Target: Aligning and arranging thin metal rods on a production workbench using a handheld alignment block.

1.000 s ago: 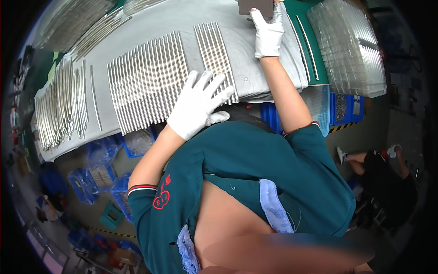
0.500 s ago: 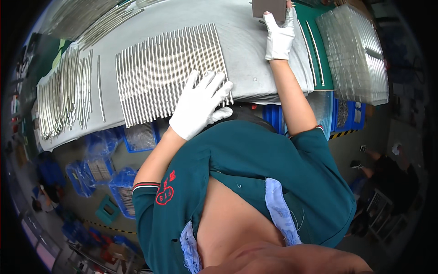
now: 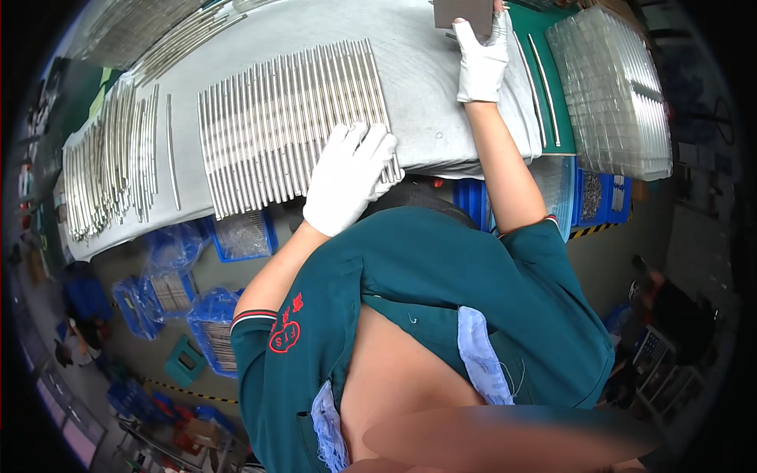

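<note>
My gloved left hand point(image 3: 351, 175) curls over the near right corner of a row of metal rods point(image 3: 290, 118), though I cannot tell whether it grips any; well apart, my right hand point(image 3: 482, 66) clamps a brown block point(image 3: 465, 13), seemingly to steady it. The rods lie side by side on grey cloth point(image 3: 424, 83), apparently to keep one flat layer, long axes running forward from my left hand.

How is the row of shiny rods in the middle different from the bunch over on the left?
The middle row is neat and side by side; the left bunch is jumbled, with uneven ends. The middle row also spreads wider than the left bunch. Both are silvery rods on grey cloth.
</note>
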A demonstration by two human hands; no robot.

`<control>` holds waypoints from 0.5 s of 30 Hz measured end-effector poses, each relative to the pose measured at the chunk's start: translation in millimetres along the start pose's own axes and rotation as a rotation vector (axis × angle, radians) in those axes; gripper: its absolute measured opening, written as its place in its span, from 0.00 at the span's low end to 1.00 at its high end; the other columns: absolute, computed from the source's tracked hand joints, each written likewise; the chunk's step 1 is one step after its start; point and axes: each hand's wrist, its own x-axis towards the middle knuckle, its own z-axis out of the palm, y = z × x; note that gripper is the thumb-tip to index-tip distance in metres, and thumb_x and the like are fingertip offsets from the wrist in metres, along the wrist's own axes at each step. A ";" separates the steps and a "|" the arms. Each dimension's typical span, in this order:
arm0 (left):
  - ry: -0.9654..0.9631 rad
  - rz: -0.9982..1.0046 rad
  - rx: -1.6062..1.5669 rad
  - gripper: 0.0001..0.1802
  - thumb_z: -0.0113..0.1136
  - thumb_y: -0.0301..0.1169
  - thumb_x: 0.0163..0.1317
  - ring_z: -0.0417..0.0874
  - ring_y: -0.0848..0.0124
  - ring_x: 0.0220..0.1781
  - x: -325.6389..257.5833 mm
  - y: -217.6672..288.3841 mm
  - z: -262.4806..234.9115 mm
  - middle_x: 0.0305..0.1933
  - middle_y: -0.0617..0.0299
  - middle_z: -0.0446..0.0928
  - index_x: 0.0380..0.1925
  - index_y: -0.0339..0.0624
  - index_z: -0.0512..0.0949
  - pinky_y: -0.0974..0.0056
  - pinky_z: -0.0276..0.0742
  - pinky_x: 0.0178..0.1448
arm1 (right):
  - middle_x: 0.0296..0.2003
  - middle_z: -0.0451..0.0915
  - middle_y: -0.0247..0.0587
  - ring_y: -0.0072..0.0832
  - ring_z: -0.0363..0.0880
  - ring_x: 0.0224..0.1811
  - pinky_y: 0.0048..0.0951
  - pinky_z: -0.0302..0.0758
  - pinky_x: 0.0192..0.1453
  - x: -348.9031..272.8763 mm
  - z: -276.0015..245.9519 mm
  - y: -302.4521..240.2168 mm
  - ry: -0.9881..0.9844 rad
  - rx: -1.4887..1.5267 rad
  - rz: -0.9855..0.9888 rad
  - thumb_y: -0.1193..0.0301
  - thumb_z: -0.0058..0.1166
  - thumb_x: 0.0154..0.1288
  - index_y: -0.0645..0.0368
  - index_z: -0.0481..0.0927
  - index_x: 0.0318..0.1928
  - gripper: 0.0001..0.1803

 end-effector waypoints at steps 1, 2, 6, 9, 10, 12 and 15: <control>0.000 -0.012 -0.018 0.34 0.69 0.31 0.43 0.72 0.56 0.61 -0.8 0.4 0.0 0.58 0.53 0.73 0.54 0.38 0.74 0.53 0.64 0.67 | 0.63 0.71 0.57 0.48 0.73 0.62 0.39 0.69 0.67 -0.5 -1.7 -2.4 -0.012 -0.019 0.006 0.71 0.57 0.63 0.61 0.61 0.71 0.37; 0.000 -0.014 -0.017 0.34 0.69 0.31 0.43 0.72 0.56 0.61 -1.5 0.7 0.3 0.58 0.53 0.73 0.54 0.38 0.74 0.53 0.64 0.67 | 0.63 0.71 0.57 0.48 0.73 0.62 0.39 0.69 0.67 -0.9 -1.8 -1.9 -0.013 -0.018 0.006 0.71 0.57 0.63 0.61 0.61 0.71 0.37; -0.012 -0.045 -0.032 0.35 0.71 0.33 0.42 0.72 0.56 0.62 -0.9 2.1 -0.7 0.58 0.54 0.73 0.55 0.39 0.74 0.52 0.63 0.68 | 0.63 0.71 0.57 0.47 0.73 0.62 0.39 0.69 0.66 -1.6 -2.9 -6.1 -0.013 0.037 -0.003 0.72 0.57 0.63 0.61 0.61 0.71 0.36; -0.027 -0.064 -0.021 0.35 0.72 0.37 0.45 0.72 0.56 0.63 2.9 5.8 -7.1 0.57 0.54 0.73 0.56 0.40 0.74 0.50 0.62 0.70 | 0.63 0.72 0.57 0.48 0.73 0.62 0.39 0.69 0.66 -1.1 -2.1 -6.5 -0.022 0.016 0.018 0.73 0.57 0.63 0.61 0.61 0.71 0.36; -0.028 -0.050 -0.004 0.34 0.71 0.39 0.47 0.72 0.56 0.63 3.6 6.4 -8.9 0.56 0.54 0.74 0.55 0.40 0.74 0.50 0.62 0.71 | 0.62 0.72 0.57 0.48 0.73 0.62 0.39 0.69 0.66 -0.8 -1.8 -5.2 -0.024 -0.014 0.022 0.73 0.57 0.63 0.61 0.61 0.71 0.36; 0.012 -0.008 0.006 0.32 0.69 0.40 0.49 0.72 0.57 0.63 0.6 3.2 -1.4 0.57 0.53 0.74 0.54 0.40 0.75 0.51 0.62 0.69 | 0.62 0.72 0.57 0.48 0.73 0.62 0.40 0.69 0.66 0.1 1.2 1.3 -0.008 0.004 -0.017 0.72 0.57 0.63 0.61 0.61 0.71 0.36; 0.048 0.022 0.016 0.30 0.65 0.43 0.52 0.72 0.59 0.62 -2.0 1.3 5.5 0.58 0.53 0.74 0.53 0.40 0.75 0.53 0.63 0.67 | 0.63 0.71 0.58 0.49 0.73 0.63 0.40 0.68 0.67 -0.2 -4.5 -9.4 -0.025 -0.014 -0.017 0.72 0.57 0.62 0.62 0.61 0.71 0.37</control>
